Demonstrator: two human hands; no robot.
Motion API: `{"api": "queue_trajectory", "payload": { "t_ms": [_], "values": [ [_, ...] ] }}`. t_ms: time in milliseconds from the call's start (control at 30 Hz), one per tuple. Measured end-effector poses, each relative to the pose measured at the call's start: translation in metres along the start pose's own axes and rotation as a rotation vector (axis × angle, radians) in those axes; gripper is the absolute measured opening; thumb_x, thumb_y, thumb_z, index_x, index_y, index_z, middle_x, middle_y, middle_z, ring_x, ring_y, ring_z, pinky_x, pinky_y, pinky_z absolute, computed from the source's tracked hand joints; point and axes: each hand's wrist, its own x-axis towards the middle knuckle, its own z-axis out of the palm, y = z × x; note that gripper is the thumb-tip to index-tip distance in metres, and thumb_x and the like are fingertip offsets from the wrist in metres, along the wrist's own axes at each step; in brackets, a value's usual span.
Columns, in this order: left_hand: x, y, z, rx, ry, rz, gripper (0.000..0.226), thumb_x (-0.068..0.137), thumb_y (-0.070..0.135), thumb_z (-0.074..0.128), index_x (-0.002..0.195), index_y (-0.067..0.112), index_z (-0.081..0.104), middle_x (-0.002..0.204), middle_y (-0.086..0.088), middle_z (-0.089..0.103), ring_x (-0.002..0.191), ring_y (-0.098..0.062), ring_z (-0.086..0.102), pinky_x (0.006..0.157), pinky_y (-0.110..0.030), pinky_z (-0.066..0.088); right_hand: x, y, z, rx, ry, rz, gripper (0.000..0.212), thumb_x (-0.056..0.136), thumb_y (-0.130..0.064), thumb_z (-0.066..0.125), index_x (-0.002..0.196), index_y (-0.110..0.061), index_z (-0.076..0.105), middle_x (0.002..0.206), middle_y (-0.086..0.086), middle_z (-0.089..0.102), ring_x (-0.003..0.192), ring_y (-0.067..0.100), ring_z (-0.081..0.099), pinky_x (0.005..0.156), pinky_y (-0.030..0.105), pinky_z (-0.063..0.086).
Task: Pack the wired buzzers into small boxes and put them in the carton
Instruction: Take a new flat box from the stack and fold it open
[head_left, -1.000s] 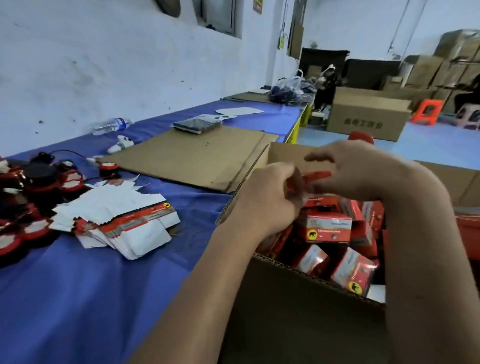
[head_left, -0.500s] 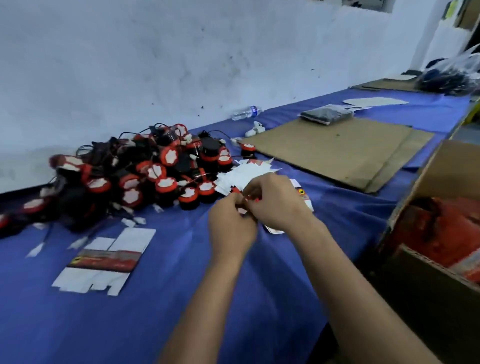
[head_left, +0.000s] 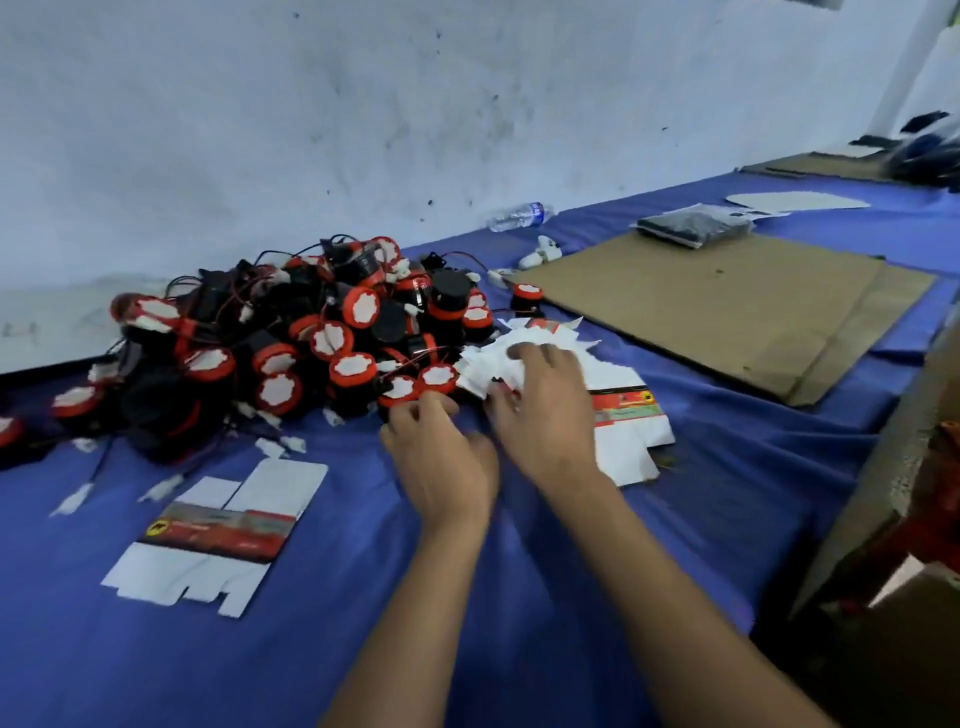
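A heap of black and red wired buzzers (head_left: 311, 338) lies on the blue tablecloth by the wall. To its right is a stack of flat white and red box blanks (head_left: 628, 415). My right hand (head_left: 540, 410) rests on that stack with its fingers spread. My left hand (head_left: 441, 462) hovers at the near edge of the heap, its fingertips close to a buzzer (head_left: 402, 391), and I see nothing in it. One flat box blank (head_left: 218, 530) lies alone at the front left. The brown carton's (head_left: 878, 499) wall shows at the right edge, with red boxes blurred inside.
A large cardboard sheet (head_left: 727, 312) lies behind the stack, with a black bag (head_left: 691, 228) at its far end. A water bottle (head_left: 519, 215) lies by the wall. Loose white connectors (head_left: 280, 446) are scattered in front of the heap.
The view swung from the carton to the table. My hands, together half a second ago, have parted: the right onto the blank stack, the left toward the buzzer heap.
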Motion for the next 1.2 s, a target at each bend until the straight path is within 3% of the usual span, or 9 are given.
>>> {"api": "queue_trajectory", "payload": {
  "t_ms": [133,267,367,567,700,867,1033,1133,1200],
  "values": [
    [0.026,-0.068,-0.061,0.305,0.027,-0.118,0.045,0.090,0.038,0.072,0.127,0.017,0.056,0.146,-0.020,0.040,0.135,-0.040,0.034,0.103,-0.050,0.038,-0.026,-0.069,0.046,0.275,-0.323,-0.095,0.025,0.089,-0.018,0.068,0.114,-0.013,0.070,0.104,0.005,0.075,0.100,0.024,0.066,0.088,0.040,0.053],
    [0.044,-0.141,-0.138,0.508,-0.246,-0.351,0.095,0.083,0.065,0.070,0.158,0.030,0.025,0.167,-0.020,0.013,0.155,-0.038,0.009,0.124,-0.061,0.010,-0.045,-0.118,0.090,0.261,-0.610,-0.177,0.038,0.094,-0.024,0.068,0.127,-0.004,0.061,0.119,0.016,0.068,0.111,0.032,0.061,0.097,0.044,0.048],
    [0.036,-0.155,-0.158,0.508,-0.237,-0.257,0.088,0.089,0.055,0.063,0.161,0.029,0.020,0.164,-0.015,0.030,0.149,-0.038,0.028,0.120,-0.056,0.023,-0.056,-0.147,0.108,0.211,-0.673,-0.272,0.050,0.096,-0.030,0.067,0.136,-0.004,0.052,0.138,0.019,0.057,0.129,0.036,0.050,0.107,0.043,0.040],
    [0.013,-0.167,-0.193,0.487,-0.189,-0.260,0.098,0.067,0.069,0.061,0.154,0.039,0.027,0.141,-0.013,0.045,0.132,-0.037,0.038,0.106,-0.052,0.036,-0.077,-0.176,0.119,0.342,-0.641,-0.193,0.045,0.087,-0.025,0.075,0.125,-0.006,0.062,0.124,0.013,0.065,0.116,0.029,0.059,0.096,0.040,0.048],
    [-0.003,-0.187,-0.211,0.527,-0.120,-0.200,0.082,0.069,0.080,0.061,0.134,0.032,0.052,0.126,-0.007,0.043,0.124,-0.031,0.039,0.099,-0.041,0.035,-0.092,-0.177,0.112,0.562,-0.622,-0.173,0.033,0.091,-0.027,0.074,0.122,-0.016,0.069,0.098,-0.006,0.065,0.088,0.006,0.061,0.074,0.022,0.047],
    [-0.004,-0.213,-0.232,0.272,0.130,-0.241,0.039,0.084,0.041,0.080,0.115,0.023,0.066,0.115,-0.005,0.053,0.099,-0.027,0.059,0.078,-0.032,0.040,-0.113,-0.177,0.104,0.462,-0.557,-0.547,0.053,0.086,-0.043,0.079,0.133,-0.021,0.064,0.125,-0.002,0.059,0.122,0.020,0.043,0.110,0.035,0.035],
    [0.001,-0.221,-0.236,0.031,0.297,-0.285,0.026,0.088,0.012,0.073,0.112,0.014,0.063,0.109,-0.003,0.068,0.096,-0.023,0.064,0.081,-0.032,0.049,-0.130,-0.187,0.110,0.321,-0.727,-0.727,0.088,0.072,-0.069,0.078,0.146,-0.029,0.049,0.129,-0.013,0.057,0.128,0.015,0.038,0.109,0.042,0.034],
    [0.000,-0.224,-0.241,-0.119,0.251,-0.303,0.027,0.087,0.020,0.078,0.109,0.021,0.064,0.096,0.010,0.070,0.086,-0.009,0.066,0.067,-0.015,0.045,-0.137,-0.188,0.114,0.285,-0.672,-0.761,0.086,0.076,-0.068,0.073,0.147,-0.029,0.046,0.122,-0.013,0.054,0.118,0.014,0.038,0.103,0.043,0.035],
    [0.000,-0.225,-0.247,-0.292,0.203,-0.344,0.024,0.086,0.026,0.081,0.105,0.026,0.066,0.093,0.009,0.072,0.083,-0.010,0.069,0.069,-0.020,0.049,-0.137,-0.187,0.116,0.282,-0.661,-0.767,0.083,0.079,-0.066,0.072,0.147,-0.028,0.046,0.118,-0.011,0.051,0.114,0.015,0.039,0.102,0.043,0.037]
  ]
}}
